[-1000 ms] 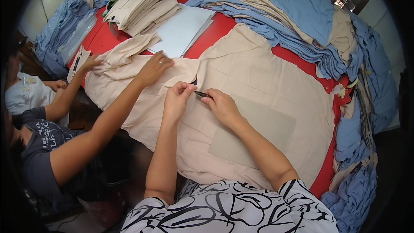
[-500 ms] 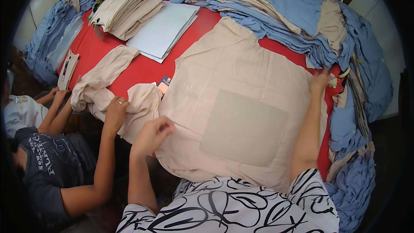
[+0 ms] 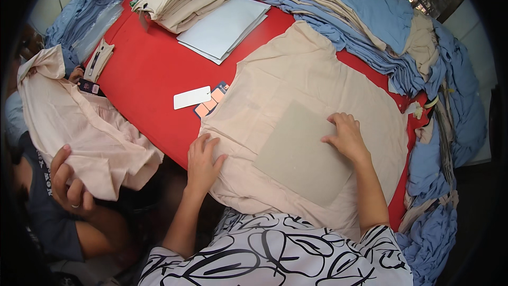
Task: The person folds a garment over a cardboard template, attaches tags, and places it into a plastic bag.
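Note:
A pale beige garment (image 3: 270, 85) lies spread over the red table in front of me. On top of it rests a flat grey-beige board (image 3: 301, 153), turned at an angle. My left hand (image 3: 203, 163) is laid on the garment's left edge, fingers apart. Over the board's right part is my right hand (image 3: 346, 136), its thumb and fingers apart, palm partly hidden; it grips nothing that I can see. Beside the garment's left edge lie a white tag (image 3: 192, 97) and a dark blue card with orange squares (image 3: 211, 101).
At left, a co-worker's hand (image 3: 69, 185) holds up another pale beige garment (image 3: 79, 127). Folded beige garments (image 3: 182, 0) and white sheets (image 3: 225, 26) sit on the red table (image 3: 143, 82). Blue and beige cloth piles (image 3: 344, 5) line the far and right sides.
My right hand has come from the garment's right edge to the board, which sits more tilted. My left hand has lowered onto the garment. The co-worker's garment has moved left, uncovering the white tag.

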A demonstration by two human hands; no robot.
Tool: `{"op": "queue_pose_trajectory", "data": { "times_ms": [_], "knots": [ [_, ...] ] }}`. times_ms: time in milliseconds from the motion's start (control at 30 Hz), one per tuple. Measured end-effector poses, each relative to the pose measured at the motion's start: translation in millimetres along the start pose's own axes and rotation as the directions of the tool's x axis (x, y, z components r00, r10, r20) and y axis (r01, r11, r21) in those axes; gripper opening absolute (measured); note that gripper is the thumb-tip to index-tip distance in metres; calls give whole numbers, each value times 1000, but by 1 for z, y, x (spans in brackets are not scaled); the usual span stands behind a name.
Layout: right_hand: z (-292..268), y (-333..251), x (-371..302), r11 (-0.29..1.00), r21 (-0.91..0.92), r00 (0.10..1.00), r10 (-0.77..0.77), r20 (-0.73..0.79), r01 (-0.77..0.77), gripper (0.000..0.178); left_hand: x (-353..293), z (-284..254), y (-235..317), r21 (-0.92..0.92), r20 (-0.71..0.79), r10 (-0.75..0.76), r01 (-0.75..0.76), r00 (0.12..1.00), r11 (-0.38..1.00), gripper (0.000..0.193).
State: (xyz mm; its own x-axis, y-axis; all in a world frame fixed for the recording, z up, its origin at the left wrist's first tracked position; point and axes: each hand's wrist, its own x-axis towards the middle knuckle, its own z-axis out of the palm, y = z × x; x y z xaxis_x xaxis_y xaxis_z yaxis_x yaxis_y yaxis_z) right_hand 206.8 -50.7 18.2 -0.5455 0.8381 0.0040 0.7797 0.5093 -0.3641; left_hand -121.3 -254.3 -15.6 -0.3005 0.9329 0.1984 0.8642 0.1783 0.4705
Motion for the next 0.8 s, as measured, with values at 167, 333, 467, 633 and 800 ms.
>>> {"op": "queue_pose_trajectory", "data": {
  "times_ms": [167,333,467,633,800],
  "knots": [
    [-6,-19,54,869,495,999,4,39,-23,40,-15,6,-23,10,42,4,-4,999,1000,71],
    [57,-58,129,914,380,985,-90,-146,139,38,-6,0,-20,2,115,-50,50,992,999,84],
    [72,-70,142,951,243,974,-152,-168,190,36,-2,-11,-10,-112,216,-152,179,965,977,85],
    [77,-74,137,963,187,971,-161,-179,194,33,-11,3,-15,-117,55,-111,117,992,986,80],
    [80,-75,137,964,176,967,-163,-197,199,30,-6,12,-11,-383,-154,-289,213,945,899,66]
  ]
}}
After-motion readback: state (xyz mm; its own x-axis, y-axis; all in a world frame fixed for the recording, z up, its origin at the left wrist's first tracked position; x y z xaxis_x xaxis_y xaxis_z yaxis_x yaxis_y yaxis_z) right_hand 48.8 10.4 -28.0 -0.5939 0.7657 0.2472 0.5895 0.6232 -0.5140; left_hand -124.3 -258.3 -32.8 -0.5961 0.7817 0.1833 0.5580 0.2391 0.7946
